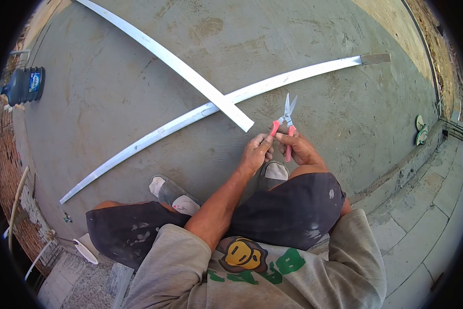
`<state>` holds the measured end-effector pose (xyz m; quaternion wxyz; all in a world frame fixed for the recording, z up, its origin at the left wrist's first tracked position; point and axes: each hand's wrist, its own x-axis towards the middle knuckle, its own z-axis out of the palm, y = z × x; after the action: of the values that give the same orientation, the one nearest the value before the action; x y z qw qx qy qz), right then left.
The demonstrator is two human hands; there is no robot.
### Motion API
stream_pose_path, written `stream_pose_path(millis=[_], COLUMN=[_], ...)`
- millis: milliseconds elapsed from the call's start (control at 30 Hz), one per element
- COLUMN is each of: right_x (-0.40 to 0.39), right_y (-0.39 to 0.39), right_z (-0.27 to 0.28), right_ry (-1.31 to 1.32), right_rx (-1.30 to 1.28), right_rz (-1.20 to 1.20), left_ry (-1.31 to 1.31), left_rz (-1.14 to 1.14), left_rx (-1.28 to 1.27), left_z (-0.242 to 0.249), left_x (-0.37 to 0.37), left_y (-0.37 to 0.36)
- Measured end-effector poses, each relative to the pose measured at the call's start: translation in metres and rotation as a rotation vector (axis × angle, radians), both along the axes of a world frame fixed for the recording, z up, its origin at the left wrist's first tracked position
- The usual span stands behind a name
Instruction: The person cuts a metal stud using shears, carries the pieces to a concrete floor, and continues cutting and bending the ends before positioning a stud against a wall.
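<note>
Red-handled snips (289, 122) are held between my two hands, blades apart and pointing away from me. My left hand (257, 153) pinches the end of the left handle. Around the right handle, my right hand (299, 148) has its fingers closed. Just beyond my left hand is the near end of a white metal strip (190, 76), which lies across a second long white strip (159, 133) on the grey concrete floor. A darker piece (375, 58) shows at the right end of the second strip.
A blue water jug (26, 86) stands at the far left. Sandals (421, 130) lie by the raised edge (396, 172) on the right. My shoes (175, 194) and bent knees are close below the hands. A brick wall (10, 170) borders the left.
</note>
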<state>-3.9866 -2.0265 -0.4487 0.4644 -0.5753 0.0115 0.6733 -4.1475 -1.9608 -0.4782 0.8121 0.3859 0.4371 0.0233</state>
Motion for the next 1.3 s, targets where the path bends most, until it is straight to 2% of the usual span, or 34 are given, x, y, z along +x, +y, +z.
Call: stream_pose_path(millis=[33,67,200,367,467,567,667,733,867,967,1300], right_x=[0.0,0.0,0.002,0.002,-0.002,-0.011,-0.023,-0.023,-0.02,-0.018,-0.031], right_y=[-0.004,-0.007,-0.006,-0.005,0.001,-0.004,-0.01,-0.015,-0.002,0.011,0.011], right_z=[-0.006,-0.011,-0.005,0.03,0.059,0.06,0.059,0.032,0.005,0.009,0.007], right_ry=[0.014,-0.047,-0.16,-0.403,-0.435,-0.516,-0.772,-0.736,-0.584,-0.537,-0.459], right_rx=[0.018,-0.083,-0.038,-0.126,-0.331,-0.325,-0.146,-0.068,-0.144,-0.079,-0.119], right_rz=[0.086,0.074,0.18,0.487,0.647,0.712,0.833,0.844,0.795,0.831,0.78], left_ry=[0.033,0.066,0.186,0.1,0.018,-0.116,-0.191,-0.212,-0.242,-0.219,-0.192], left_rz=[-0.055,-0.11,-0.38,-0.094,0.098,0.193,0.263,0.352,0.403,0.462,0.611], left_rx=[0.037,0.074,0.193,-0.104,-0.202,-0.255,-0.258,-0.271,-0.256,-0.269,-0.309], left_z=[-0.002,-0.004,-0.011,-0.017,-0.019,-0.007,-0.007,-0.012,-0.014,-0.022,-0.024], left_x=[-0.002,-0.004,-0.01,-0.03,-0.041,-0.043,-0.042,-0.04,-0.031,-0.025,-0.016], left_y=[-0.002,-0.004,0.004,0.019,0.031,0.045,0.053,0.059,0.069,0.067,0.063])
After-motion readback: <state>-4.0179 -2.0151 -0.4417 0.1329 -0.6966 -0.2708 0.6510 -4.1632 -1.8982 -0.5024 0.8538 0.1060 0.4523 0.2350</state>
